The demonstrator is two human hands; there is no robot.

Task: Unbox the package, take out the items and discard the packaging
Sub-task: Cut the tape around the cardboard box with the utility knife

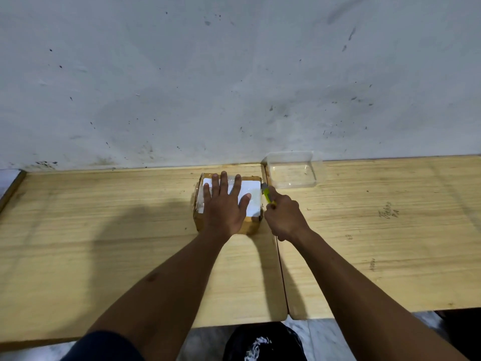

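your left hand (225,204) lies flat, fingers spread and gripping nothing, pressing down on the white label of the cardboard box (253,225), which sits on the wooden table (104,217) near the wall. at the box's right edge your right hand (282,217) is clenched around a yellow-green utility knife (268,195), its tip at the far right corner. the risk i see: the thumb of your flat hand lies near the cutting line, so a slip could nick it, and a deep cut could damage the items inside. the clear plastic container (294,169) stands just beyond, to the right.
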